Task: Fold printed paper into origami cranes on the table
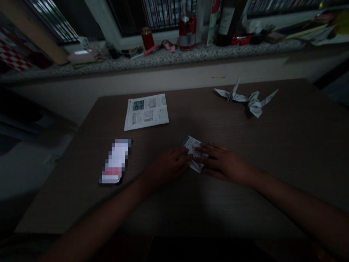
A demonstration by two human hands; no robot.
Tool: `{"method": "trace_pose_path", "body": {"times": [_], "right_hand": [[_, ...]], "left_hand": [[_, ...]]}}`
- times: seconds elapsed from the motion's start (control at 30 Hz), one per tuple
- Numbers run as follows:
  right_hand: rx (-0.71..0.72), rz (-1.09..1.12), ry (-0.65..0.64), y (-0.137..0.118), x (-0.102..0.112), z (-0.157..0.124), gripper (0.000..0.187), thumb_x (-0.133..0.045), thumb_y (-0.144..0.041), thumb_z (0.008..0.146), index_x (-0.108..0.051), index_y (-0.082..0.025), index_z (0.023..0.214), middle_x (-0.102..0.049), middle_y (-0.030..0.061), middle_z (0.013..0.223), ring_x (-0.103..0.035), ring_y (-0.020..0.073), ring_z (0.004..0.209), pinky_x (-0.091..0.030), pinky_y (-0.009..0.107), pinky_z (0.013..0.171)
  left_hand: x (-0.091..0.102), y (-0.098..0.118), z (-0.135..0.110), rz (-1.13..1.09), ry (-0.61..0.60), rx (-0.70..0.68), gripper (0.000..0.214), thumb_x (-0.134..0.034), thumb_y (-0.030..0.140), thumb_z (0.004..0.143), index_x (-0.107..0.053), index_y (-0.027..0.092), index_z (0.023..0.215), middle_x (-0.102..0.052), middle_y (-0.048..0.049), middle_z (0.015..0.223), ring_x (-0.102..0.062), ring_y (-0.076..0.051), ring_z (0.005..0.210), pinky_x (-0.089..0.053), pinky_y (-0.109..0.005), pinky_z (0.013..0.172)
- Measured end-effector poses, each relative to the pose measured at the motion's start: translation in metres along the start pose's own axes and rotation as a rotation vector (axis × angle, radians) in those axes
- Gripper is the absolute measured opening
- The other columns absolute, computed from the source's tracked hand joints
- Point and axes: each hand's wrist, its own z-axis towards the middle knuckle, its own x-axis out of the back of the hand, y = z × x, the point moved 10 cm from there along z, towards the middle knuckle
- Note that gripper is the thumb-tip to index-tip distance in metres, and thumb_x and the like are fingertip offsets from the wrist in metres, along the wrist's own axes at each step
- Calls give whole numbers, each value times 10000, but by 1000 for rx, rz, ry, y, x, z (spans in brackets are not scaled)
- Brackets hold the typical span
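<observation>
The fingers of my right hand (230, 165) are spread apart, tips on the small folded paper (193, 142); the fingers of my left hand (170, 163) bend in over its left edge, though I cannot tell whether they pinch it or only press. The paper lies between my hands, on the surface (272, 145). I judge I'm lining up or flattening a fold; the next move seems to call for my left to steady the piece while my right runs firmly along the crease, edges meeting. Pressing unevenly could skew it. Beyond, a phone (116, 160) lies to my left, a larger printed sheet (148, 111) farther back, and two folded paper birds (255, 105) stand back right.
</observation>
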Motion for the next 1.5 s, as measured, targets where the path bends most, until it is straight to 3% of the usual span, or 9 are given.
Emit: {"method": "trace_pose_path", "body": {"times": [0.1, 0.3, 0.77, 1.13, 1.5], "right_hand": [[-50, 17, 22, 5, 5, 1, 490, -595, -332, 1016, -538, -232, 1493, -558, 129, 1534, -504, 306, 1430, -431, 556, 1167], [-168, 19, 91, 21, 11, 3, 435, -513, -306, 1049, -555, -195, 1468, -652, 150, 1409, -625, 299, 1287, -528, 530, 1067], [-158, -26, 126, 28, 11, 9, 405, -538, -285, 1033, -615, -188, 1418, -624, 190, 1354, -587, 333, 1283, -537, 546, 1020], [-170, 11, 143, 30, 9, 6, 447, -546, -305, 1029, -572, -267, 1474, -666, 144, 1314, -608, 336, 1244, -543, 564, 991], [-160, -24, 120, 28, 7, 7, 413, -530, -310, 1041, -588, -223, 1441, -648, 151, 1325, -600, 330, 1221, -545, 542, 980]], "left_hand": [[-4, 2, -2, 0, -19, -22, 445, -523, 334, 1057, -498, 240, 1492, -547, -152, 1477, -563, -309, 1335, -512, -496, 1070], [-6, 5, 6, -17, -40, -29, 479, -528, 402, 1051, -493, 260, 1508, -504, -162, 1521, -498, -324, 1408, -489, -514, 1099], [-13, 7, 8, -54, -53, -22, 498, -508, 424, 1060, -464, 236, 1519, -462, -129, 1593, -417, -304, 1484, -403, -518, 1188], [-16, 7, 8, -57, -72, -13, 511, -499, 449, 1062, -438, 261, 1534, -446, -108, 1612, -374, -290, 1516, -378, -525, 1208], [-15, 8, 6, -45, -68, -24, 525, -512, 446, 1057, -442, 248, 1539, -455, -113, 1605, -380, -296, 1510, -375, -527, 1207]]}}
